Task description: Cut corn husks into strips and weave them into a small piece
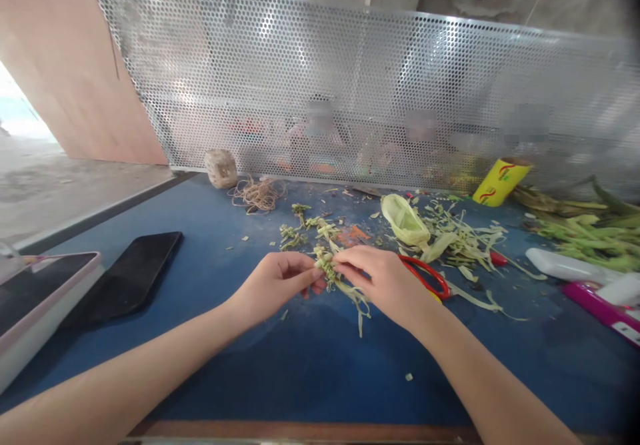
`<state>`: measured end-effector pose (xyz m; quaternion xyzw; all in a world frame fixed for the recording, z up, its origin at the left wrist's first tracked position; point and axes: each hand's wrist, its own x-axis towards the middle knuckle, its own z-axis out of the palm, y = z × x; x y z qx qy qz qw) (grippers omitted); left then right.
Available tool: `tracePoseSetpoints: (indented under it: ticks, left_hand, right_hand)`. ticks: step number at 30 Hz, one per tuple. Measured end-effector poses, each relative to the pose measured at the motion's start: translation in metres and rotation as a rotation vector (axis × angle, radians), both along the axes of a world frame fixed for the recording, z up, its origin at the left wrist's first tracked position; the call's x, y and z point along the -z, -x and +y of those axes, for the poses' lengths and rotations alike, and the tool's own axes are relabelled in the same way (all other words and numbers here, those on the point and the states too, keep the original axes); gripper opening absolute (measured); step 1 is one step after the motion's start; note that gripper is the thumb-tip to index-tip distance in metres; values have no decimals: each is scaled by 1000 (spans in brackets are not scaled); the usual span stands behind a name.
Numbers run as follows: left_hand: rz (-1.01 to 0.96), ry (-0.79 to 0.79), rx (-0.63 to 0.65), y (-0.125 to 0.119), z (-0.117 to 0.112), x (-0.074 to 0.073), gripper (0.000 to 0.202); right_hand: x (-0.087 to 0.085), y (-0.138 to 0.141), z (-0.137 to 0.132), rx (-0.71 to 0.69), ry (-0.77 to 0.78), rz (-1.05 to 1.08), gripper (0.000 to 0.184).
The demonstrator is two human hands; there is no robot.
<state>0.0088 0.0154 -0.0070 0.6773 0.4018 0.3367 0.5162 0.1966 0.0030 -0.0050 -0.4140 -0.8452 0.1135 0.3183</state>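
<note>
My left hand [285, 278] and my right hand [380, 271] meet above the middle of the blue table. Both pinch a small knotted piece of pale green leaf strips [326, 263], its loose ends trailing down below the right fingers. Part of it is hidden by my fingertips. Just beyond lie similar knotted leaf pieces [294, 237]. Red-handled scissors [440, 283] rest close to my right wrist, partly covered by it. Behind them sit a hollow pale green husk [405, 220] and a heap of shredded leaf strips [465, 237].
A black phone [133, 275] and a pink-edged device [47, 298] lie on the left. Twine [257, 193] lies by a pale lump [221, 168] at the back. A yellow roll [501, 181], green leaves [595, 238] and a purple object [600, 305] are right. Perforated metal screen [300, 51] borders the table; people sit behind.
</note>
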Motion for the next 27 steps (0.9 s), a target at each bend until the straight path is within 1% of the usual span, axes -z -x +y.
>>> tracePoseSetpoints:
  ticks: [4,6,9,11,13,15,16,17,18,20,23,24,26,27]
  left_hand:
    - [31,-14,1,0,0,-1,18]
    - [63,-38,15,0,0,-1,19]
    - [141,-99,35,1,0,-1,21]
    - [213,-170,32,2,0,-2,21]
    - [266,-238,16,4,0,-3,22]
    - [283,-284,-12,5,1,-3,39]
    - [283,-299,-27,5,1,-3,44]
    - [280,-311,-38,5,2,-2,43]
    - [273,-315,-45,5,3,-1,36]
    - [227,-290,-48,4,4,2,25]
    - [88,-198,-62,2,6,4,22]
    - [51,-167,-75,2,6,5,21]
    - [22,-118,-101,1,7,4,21]
    - [20,-97,-112,1,7,3,21]
  right_hand:
    - [-1,0,1,6,-223,-331,24]
    - [-2,-1,2,-4,-308,-471,23]
    - [-4,-3,2,-15,-369,-539,19]
    - [-5,-4,3,-11,-353,-535,18]
    - [-4,-5,3,-11,-300,-526,19]
    - [-3,-4,4,-19,-242,-500,20]
    - [-3,-4,4,-28,-217,-483,20]
    - [-2,-3,3,-37,-194,-454,20]
    - [-2,-2,2,-44,-169,-404,21]
    - [0,1,0,-42,-83,-232,20]
    - [3,6,-3,-10,173,112,14]
    - [4,7,-3,-7,269,199,16]
    - [6,8,-2,-16,439,311,22]
    - [7,8,-1,-24,504,347,22]
